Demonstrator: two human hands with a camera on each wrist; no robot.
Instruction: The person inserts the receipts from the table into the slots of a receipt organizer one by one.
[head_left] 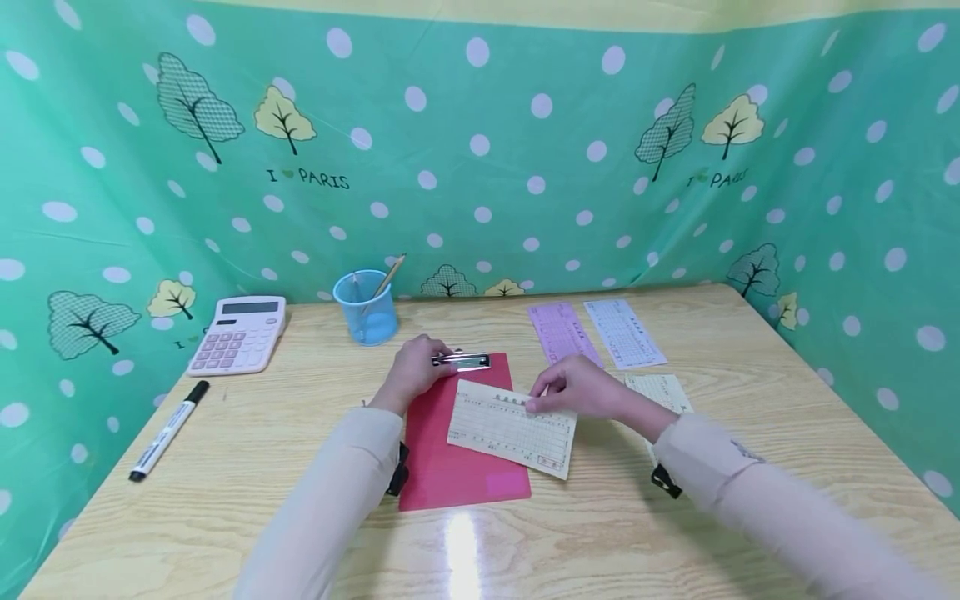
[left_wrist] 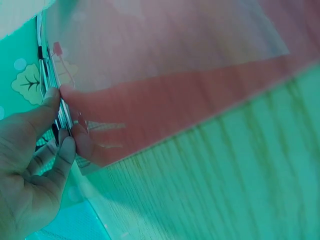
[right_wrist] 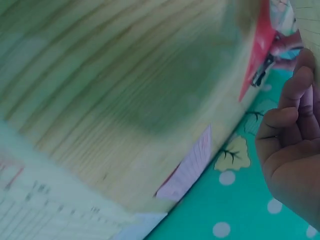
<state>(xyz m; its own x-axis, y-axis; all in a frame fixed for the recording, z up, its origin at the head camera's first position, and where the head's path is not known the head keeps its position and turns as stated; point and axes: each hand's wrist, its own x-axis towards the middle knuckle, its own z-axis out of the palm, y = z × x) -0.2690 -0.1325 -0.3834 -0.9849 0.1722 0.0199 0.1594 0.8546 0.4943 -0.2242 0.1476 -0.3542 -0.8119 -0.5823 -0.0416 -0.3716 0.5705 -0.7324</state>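
Observation:
A red clipboard (head_left: 431, 467) lies on the wooden table with its metal clip (head_left: 474, 362) at the far end. My left hand (head_left: 415, 371) grips that clip; in the left wrist view, thumb and fingers of the left hand (left_wrist: 37, 165) pinch it at the board's edge. Over the clipboard, overlapping its right side, a cream printed slip (head_left: 502, 425) hangs at a slant. Its upper right edge is pinched between thumb and fingers of my right hand (head_left: 581, 387). The right wrist view shows the right hand (right_wrist: 292, 140) with curled fingers at the slip's edge.
A purple slip (head_left: 562, 333) and a bluish-white slip (head_left: 624, 333) lie at the back right. Another cream slip (head_left: 663, 392) is partly under my right forearm. A blue mesh pencil cup (head_left: 367, 312), a calculator (head_left: 238, 336) and a marker (head_left: 168, 431) are to the left.

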